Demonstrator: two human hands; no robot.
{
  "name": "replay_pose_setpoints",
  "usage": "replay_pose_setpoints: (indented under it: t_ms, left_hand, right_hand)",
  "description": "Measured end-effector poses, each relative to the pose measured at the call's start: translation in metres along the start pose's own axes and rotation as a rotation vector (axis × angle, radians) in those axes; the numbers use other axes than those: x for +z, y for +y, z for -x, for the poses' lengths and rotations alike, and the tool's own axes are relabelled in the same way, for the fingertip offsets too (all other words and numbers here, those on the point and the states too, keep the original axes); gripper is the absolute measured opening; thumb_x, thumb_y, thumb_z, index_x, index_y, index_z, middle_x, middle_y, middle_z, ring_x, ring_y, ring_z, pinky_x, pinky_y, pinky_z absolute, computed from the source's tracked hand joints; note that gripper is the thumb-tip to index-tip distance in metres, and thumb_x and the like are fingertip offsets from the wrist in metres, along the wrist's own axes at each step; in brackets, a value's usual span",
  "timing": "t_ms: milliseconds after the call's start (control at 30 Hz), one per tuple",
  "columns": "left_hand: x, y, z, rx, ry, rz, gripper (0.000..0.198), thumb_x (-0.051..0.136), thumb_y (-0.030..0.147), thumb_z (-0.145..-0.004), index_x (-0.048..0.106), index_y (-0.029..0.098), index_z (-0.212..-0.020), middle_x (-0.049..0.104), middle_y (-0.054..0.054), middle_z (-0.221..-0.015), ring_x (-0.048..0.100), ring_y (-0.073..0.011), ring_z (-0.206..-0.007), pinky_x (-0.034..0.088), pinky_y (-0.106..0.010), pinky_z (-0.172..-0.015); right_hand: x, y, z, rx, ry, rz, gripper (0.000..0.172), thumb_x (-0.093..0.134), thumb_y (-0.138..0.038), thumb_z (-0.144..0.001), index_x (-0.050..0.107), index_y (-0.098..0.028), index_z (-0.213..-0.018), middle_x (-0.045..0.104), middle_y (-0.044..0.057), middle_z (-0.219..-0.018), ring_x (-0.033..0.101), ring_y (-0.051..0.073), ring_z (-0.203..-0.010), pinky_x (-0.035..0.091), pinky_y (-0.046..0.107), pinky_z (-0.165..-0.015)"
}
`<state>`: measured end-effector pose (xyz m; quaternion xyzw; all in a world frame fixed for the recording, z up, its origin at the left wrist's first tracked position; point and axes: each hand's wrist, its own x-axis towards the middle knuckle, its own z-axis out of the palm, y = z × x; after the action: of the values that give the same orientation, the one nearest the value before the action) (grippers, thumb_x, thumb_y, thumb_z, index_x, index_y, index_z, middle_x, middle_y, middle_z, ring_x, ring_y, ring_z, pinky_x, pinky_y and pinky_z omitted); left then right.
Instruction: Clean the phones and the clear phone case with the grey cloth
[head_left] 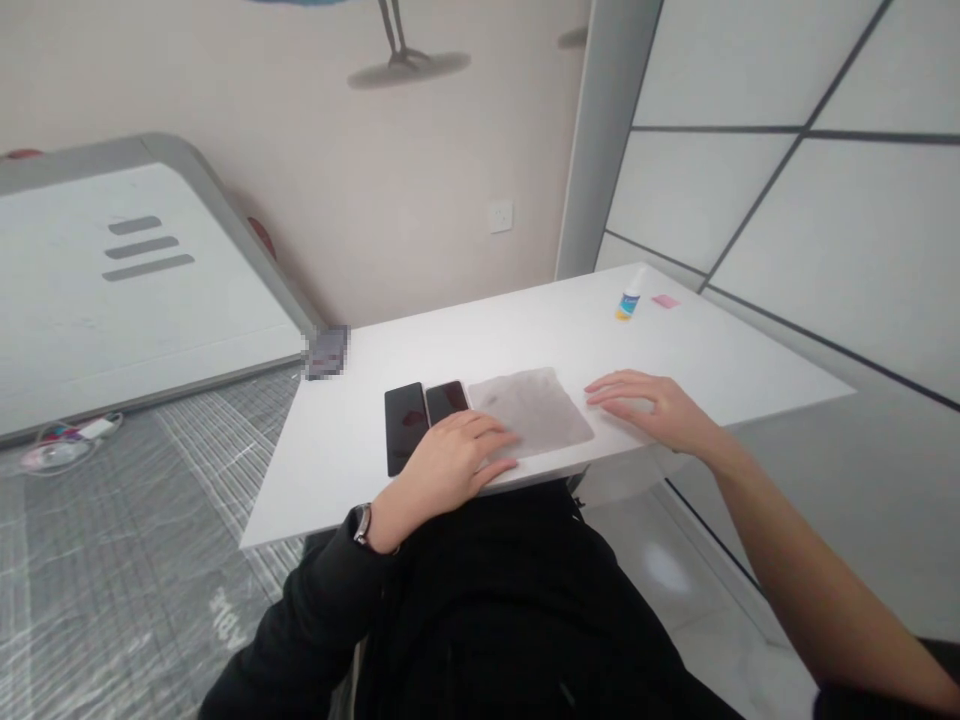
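A thin grey cloth (536, 408) lies flat near the front edge of the white table. My left hand (457, 452) rests at the cloth's left side, its fingers stretched over that edge. Under and beyond this hand is a smaller black phone (447, 398), partly covered by it. A larger black phone (405, 425) lies just left of the small one. My right hand (654, 405) hovers at or rests on the table right of the cloth, apart from it, fingers extended with nothing in them.
On the white table (480, 335), a small bottle (628, 303) with a blue and yellow label stands at the back right beside a pink slip (665, 301). A blurred dark object (327, 352) sits at the left corner. A wall and white panels border the table.
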<state>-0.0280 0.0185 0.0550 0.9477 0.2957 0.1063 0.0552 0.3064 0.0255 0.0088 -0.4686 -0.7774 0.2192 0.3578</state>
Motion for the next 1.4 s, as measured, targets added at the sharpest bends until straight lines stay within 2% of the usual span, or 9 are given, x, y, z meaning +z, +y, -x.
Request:
replay_pose_setpoints:
  t_ms: [100,200,367,533,767,867,1000,1133,1400]
  left_hand:
    - [0.004,-0.012,-0.017,-0.089,0.034,-0.084,0.041,0.052,0.042,-0.105,0.063,0.018,-0.137,0.067,-0.013,-0.142,0.063,-0.0293,-0.130,0.047,-0.047,-0.113]
    - [0.016,-0.028,-0.032,-0.158,-0.039,-0.133,0.056,0.053,0.051,-0.103,0.054,0.014,-0.146,0.056,-0.019,-0.154,0.055,-0.0325,-0.142,0.038,-0.054,-0.121]
    - [0.032,-0.040,-0.030,-0.161,-0.154,-0.146,0.080,0.057,0.066,-0.095,0.048,0.008,-0.150,0.050,-0.023,-0.158,0.048,-0.0349,-0.147,0.029,-0.058,-0.125]
    - [0.030,-0.036,-0.023,-0.155,-0.220,-0.180,0.085,0.048,0.072,-0.096,0.042,0.011,-0.155,0.041,-0.021,-0.164,0.043,-0.0351,-0.151,0.025,-0.058,-0.126]
    - [0.028,-0.036,-0.025,-0.219,-0.224,-0.197,0.097,0.051,0.079,-0.090,0.042,0.008,-0.155,0.039,-0.025,-0.164,0.040,-0.0378,-0.152,0.024,-0.064,-0.126]
    - [0.032,-0.037,-0.023,-0.235,-0.198,-0.212,0.101,0.047,0.082,-0.088,0.043,0.006,-0.155,0.040,-0.026,-0.163,0.041,-0.0392,-0.151,0.023,-0.065,-0.125]
    - [0.035,-0.041,-0.021,-0.231,-0.154,-0.200,0.098,0.033,0.082,-0.093,0.041,0.007,-0.155,0.040,-0.024,-0.164,0.040,-0.0363,-0.153,0.024,-0.061,-0.126]
    - [0.034,-0.046,-0.023,-0.201,-0.171,-0.190,0.100,0.033,0.084,-0.092,0.039,0.007,-0.157,0.041,-0.024,-0.164,0.036,-0.0356,-0.155,0.022,-0.057,-0.127]
    - [0.031,-0.043,-0.025,-0.244,-0.200,-0.225,0.106,0.039,0.085,-0.090,0.037,0.003,-0.157,0.036,-0.025,-0.166,0.026,-0.0378,-0.159,0.021,-0.058,-0.128]
  right_hand:
    - [0.016,-0.004,-0.021,-0.019,-0.023,0.112,0.037,0.051,-0.048,-0.102,0.077,-0.028,-0.120,0.076,0.007,-0.129,0.066,0.029,-0.125,0.047,0.050,-0.114]
    - [0.039,0.001,-0.043,-0.025,-0.071,0.190,0.046,0.055,-0.050,-0.100,0.069,-0.025,-0.136,0.067,0.010,-0.144,0.060,0.031,-0.135,0.043,0.052,-0.119]
    - [0.059,0.020,-0.048,-0.009,-0.092,0.277,0.060,0.061,-0.058,-0.095,0.065,-0.020,-0.141,0.055,0.016,-0.156,0.048,0.040,-0.146,0.029,0.062,-0.125]
    - [0.054,0.030,-0.045,0.010,-0.068,0.291,0.062,0.058,-0.060,-0.096,0.061,-0.022,-0.144,0.059,0.014,-0.152,0.053,0.035,-0.142,0.039,0.055,-0.120]
    - [0.051,0.031,-0.077,-0.021,-0.024,0.346,0.036,0.055,-0.041,-0.099,0.076,-0.019,-0.119,0.076,0.014,-0.121,0.068,0.034,-0.116,0.050,0.052,-0.106]
    - [0.048,0.026,-0.079,-0.027,-0.002,0.378,0.038,0.048,-0.038,-0.102,0.074,-0.019,-0.122,0.074,0.014,-0.125,0.066,0.033,-0.119,0.050,0.052,-0.106]
    - [0.048,0.018,-0.060,-0.066,-0.095,0.399,0.048,0.046,-0.050,-0.104,0.067,-0.022,-0.137,0.067,0.011,-0.143,0.059,0.031,-0.135,0.043,0.049,-0.117]
    - [0.052,0.021,-0.042,-0.084,-0.250,0.427,0.075,0.050,-0.070,-0.097,0.045,-0.027,-0.158,0.044,0.012,-0.165,0.042,0.036,-0.151,0.027,0.061,-0.125]
    - [0.049,0.036,-0.057,-0.106,-0.342,0.472,0.087,0.047,-0.077,-0.094,0.029,-0.029,-0.165,0.028,0.010,-0.172,0.023,0.038,-0.159,0.010,0.066,-0.128]
